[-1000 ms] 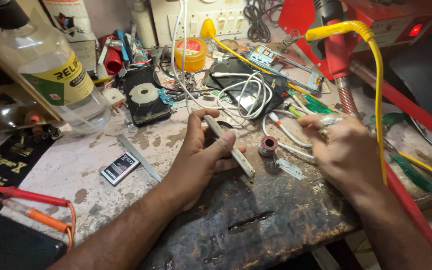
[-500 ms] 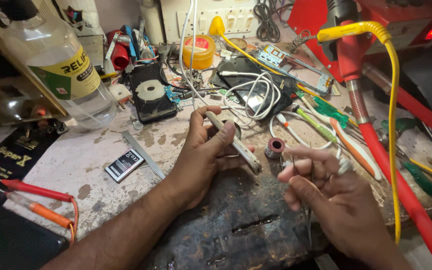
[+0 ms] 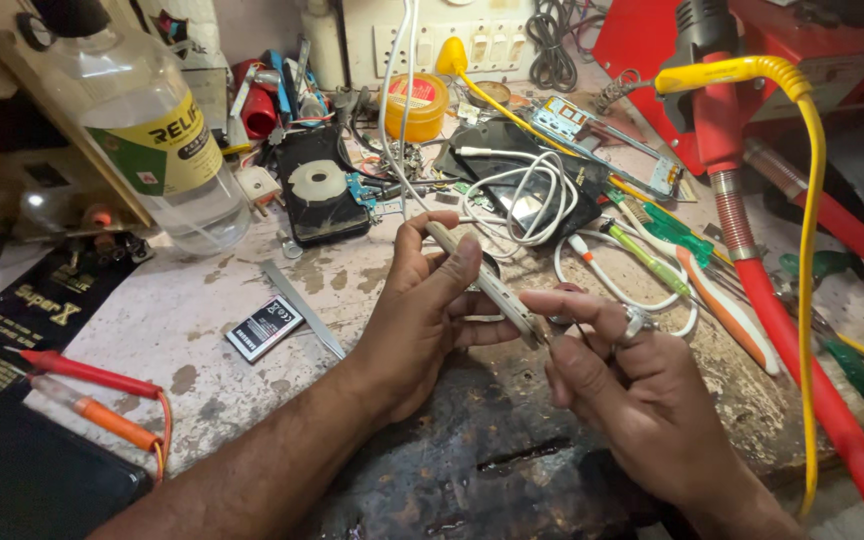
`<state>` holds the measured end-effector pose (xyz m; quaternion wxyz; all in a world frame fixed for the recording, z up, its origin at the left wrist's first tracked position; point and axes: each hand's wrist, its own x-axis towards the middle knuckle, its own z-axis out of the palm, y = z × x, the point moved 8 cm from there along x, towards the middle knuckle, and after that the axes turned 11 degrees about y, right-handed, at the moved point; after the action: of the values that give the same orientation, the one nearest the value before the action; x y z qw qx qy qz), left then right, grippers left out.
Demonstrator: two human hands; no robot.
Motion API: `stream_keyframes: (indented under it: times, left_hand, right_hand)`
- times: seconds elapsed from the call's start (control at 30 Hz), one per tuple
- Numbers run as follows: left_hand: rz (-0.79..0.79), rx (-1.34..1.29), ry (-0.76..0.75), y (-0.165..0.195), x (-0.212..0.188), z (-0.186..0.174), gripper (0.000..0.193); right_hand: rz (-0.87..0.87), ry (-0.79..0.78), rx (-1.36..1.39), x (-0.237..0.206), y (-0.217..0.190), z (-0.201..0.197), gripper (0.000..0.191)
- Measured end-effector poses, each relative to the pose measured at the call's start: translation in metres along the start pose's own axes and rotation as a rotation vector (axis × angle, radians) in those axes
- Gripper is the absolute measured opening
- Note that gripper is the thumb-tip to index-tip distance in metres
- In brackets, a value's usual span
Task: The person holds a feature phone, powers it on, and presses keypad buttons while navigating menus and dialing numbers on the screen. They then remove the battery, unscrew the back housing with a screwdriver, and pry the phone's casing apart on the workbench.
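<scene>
My left hand (image 3: 422, 315) grips a slim, pale, strip-like device (image 3: 482, 280) edge-on, tilted from upper left down to lower right above the worn workbench (image 3: 202, 290). My right hand (image 3: 642, 400), with a ring on one finger, is pinched at the strip's lower end. It seems to hold a thin dark tool (image 3: 564, 335) against that end, though the tool is mostly hidden by the fingers. A small reddish ring-shaped part (image 3: 564, 290) lies just behind the fingertips.
Behind the hands lie an opened black phone (image 3: 322, 190), coiled white cable (image 3: 532, 195), a yellow tin (image 3: 417, 105) and green-handled tools (image 3: 652, 250). A clear bottle (image 3: 142, 130) stands at the left. A small battery (image 3: 264, 328), metal strip (image 3: 302, 310), red and orange probes (image 3: 82, 395), red hose (image 3: 792, 330), yellow cable (image 3: 807, 250).
My right hand left the cables on the right, dropped toward me, then came up to the strip's lower end. My left hand kept hold of the strip and barely shifted.
</scene>
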<state>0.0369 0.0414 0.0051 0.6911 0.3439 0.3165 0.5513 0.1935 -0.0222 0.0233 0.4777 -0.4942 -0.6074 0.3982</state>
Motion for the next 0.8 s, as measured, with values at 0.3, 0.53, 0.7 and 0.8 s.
stream_keyframes:
  times: [0.3,0.53,0.7,0.8]
  left_hand:
    - [-0.007,0.024,0.004,0.0,0.002,-0.001,0.044]
    - [0.026,0.054,0.013,0.0,0.004,-0.004,0.045]
    - [-0.008,0.078,0.035,-0.006,0.008,-0.008,0.046]
    - [-0.021,0.074,0.009,-0.007,0.009,-0.009,0.045]
  right_hand:
    - [-0.008,-0.04,0.044,0.004,-0.005,0.004,0.048]
    - [0.227,-0.121,0.246,0.007,0.011,0.012,0.051]
    - [0.295,-0.171,0.286,0.008,0.016,0.011,0.052]
    - [0.338,-0.16,0.292,0.009,0.021,0.012,0.053]
